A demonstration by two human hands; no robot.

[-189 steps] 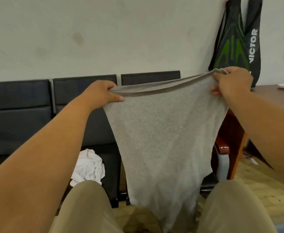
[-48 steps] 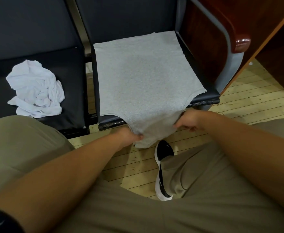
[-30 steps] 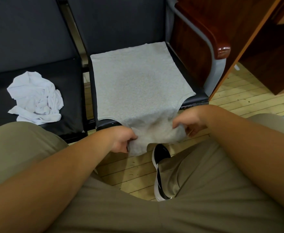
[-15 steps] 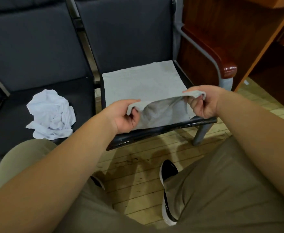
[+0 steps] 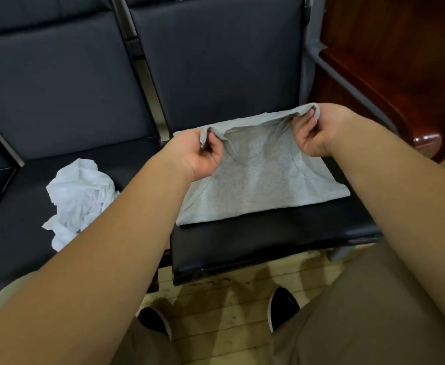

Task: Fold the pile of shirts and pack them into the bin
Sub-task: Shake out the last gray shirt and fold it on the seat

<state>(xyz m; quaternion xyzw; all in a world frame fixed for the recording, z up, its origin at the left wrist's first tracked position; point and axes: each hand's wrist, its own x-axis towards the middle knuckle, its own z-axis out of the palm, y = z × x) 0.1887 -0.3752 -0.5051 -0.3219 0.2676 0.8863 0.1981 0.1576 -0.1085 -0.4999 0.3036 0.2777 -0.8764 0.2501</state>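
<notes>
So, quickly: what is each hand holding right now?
Left hand: pinches the lifted edge of the gray shirt.
Right hand: pinches the same edge.

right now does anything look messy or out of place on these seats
The white shirt lies crumpled in a heap on the left seat, unfolded. The grey shirt is mid-fold, pinched by the left hand and right hand.

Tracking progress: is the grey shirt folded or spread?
Partly folded: the left hand and right hand hold one end of the grey shirt doubled over the part flat on the seat.
</notes>
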